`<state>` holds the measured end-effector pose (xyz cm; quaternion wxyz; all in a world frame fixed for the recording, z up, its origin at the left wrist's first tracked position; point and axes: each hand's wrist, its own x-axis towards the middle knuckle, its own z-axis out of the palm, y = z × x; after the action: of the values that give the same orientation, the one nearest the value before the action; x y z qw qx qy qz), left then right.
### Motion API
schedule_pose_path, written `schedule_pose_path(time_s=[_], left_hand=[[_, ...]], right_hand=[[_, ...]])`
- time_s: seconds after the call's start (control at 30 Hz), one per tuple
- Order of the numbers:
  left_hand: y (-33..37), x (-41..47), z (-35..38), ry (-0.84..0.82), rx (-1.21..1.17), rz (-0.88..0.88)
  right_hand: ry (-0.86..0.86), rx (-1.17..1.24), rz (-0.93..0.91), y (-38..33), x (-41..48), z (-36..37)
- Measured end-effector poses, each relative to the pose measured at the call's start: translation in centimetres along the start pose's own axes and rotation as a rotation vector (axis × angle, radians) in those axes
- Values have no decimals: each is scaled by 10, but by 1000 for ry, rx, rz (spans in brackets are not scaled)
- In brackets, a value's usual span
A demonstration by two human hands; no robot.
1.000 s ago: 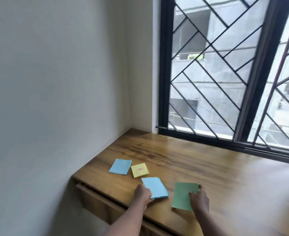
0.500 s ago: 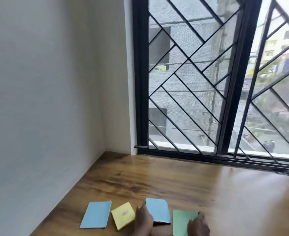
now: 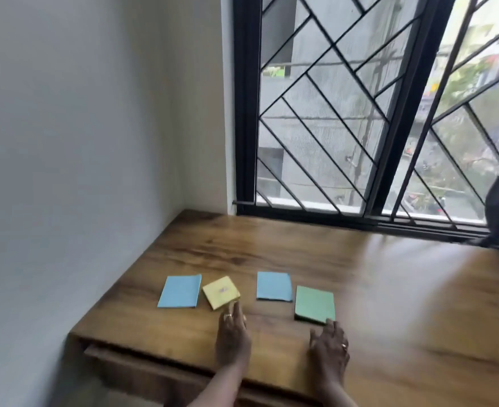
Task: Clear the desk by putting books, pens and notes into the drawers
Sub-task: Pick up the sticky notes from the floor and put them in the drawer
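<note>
Wooden desk (image 3: 374, 283) under a barred window (image 3: 360, 113): four note pads in a row, both hands empty.
From nine o'clock to three lie a blue pad (image 3: 180, 291), a yellow pad (image 3: 221, 292) just beside it, a second blue pad (image 3: 274, 286) and a green pad (image 3: 315, 304). The left hand (image 3: 232, 333) lies flat with fingers straight, the yellow pad's near corner at its twelve o'clock. The right hand (image 3: 329, 345) has fingers loosely spread and grips nothing, the green pad at its eleven o'clock. A drawer front (image 3: 142, 362) shows at seven o'clock.
</note>
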<state>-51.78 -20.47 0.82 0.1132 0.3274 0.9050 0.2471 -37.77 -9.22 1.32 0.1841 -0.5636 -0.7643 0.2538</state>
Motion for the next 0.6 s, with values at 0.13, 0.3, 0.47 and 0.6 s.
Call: schedule_pose_path(time_s=[0.13,0.3,0.47,0.6], left_hand=[[-36,-72,12,67,206,47],[-49,-127,-3,-34,318,62],[-58,-134,-6,-113,409,107],[-59,-129,-3,-13,349,173]], right_hand=[[15,-112,-291,26,-58,15],[50,-216,-647,45,-116,30],[-68,-292,-714,51,-133,39],[15,-310,-705,46,-139,50]])
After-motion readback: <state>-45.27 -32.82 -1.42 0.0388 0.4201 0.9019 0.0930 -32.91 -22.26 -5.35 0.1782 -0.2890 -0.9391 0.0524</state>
